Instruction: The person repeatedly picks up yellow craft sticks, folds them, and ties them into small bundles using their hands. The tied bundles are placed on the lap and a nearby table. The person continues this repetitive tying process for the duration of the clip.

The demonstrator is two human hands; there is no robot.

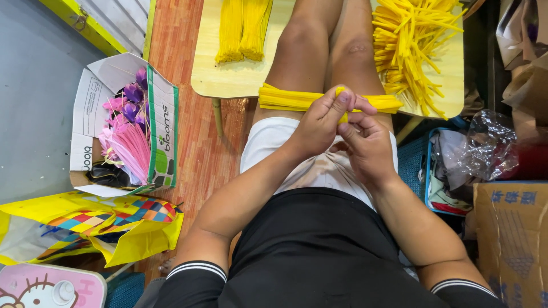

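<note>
Left hand (319, 122): fingers pinched on one yellow strip (342, 102).
Right hand (368, 145): closed on the strip's lower end.
Bundle of yellow strips (285, 98): lies across the thighs, under the grip.
Handling: likely light, pliable; grip near the ends.

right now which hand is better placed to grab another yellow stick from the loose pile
Right. The right hand is nearer the loose pile on the table's right side. The left hand pinches the strip above the bundle across the lap.
</note>
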